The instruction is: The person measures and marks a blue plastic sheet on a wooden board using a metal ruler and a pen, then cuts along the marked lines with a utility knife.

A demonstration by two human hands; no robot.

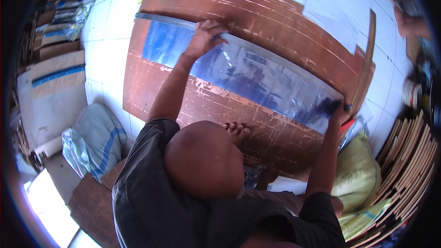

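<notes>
My left-hand fingers point(212, 26) are spread and pressed flat on a long metal straightedge point(257, 49), holding it against the shiny blue-silver sheet point(239, 76) (the sheet mirrors light, so its surface is hard to read). My left hand point(204, 36) sits near the straightedge's far end. My right hand point(341, 109) is closed around a dark pen-like tool point(347, 107) at the sheet's right edge, where the straightedge ends. The sheet lies across a worn reddish-brown wooden board point(257, 9) on the white tiled floor point(108, 32). My bare toes point(237, 130) rest on the board's near edge. Stacked wooden slats point(409, 156) and a yellow sack point(356, 174) lie to my right.
</notes>
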